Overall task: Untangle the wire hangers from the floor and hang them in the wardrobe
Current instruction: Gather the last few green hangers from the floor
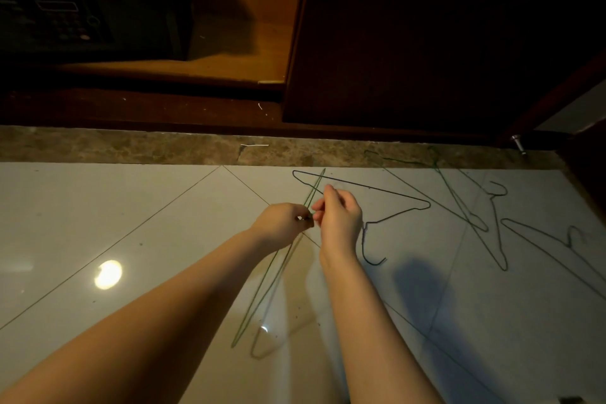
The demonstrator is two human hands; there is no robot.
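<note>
Left hand (282, 221) and right hand (341, 216), nearly touching, each have a grip pinching the green hanger (315, 188) mid-wire above the floor (131, 207). Its long axis points toward the wardrobe (236, 52), its far tip crossing the dark hanger (370, 189), which lies nearer the right hand.

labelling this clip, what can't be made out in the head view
head view:
- green hanger hook: hidden by the left hand and right hand pinching it
- hanger pile: thin overlapping wires, cut by right edge, count unclear
- wardrobe rail: above top edge
- safe keypad: too dark
</note>
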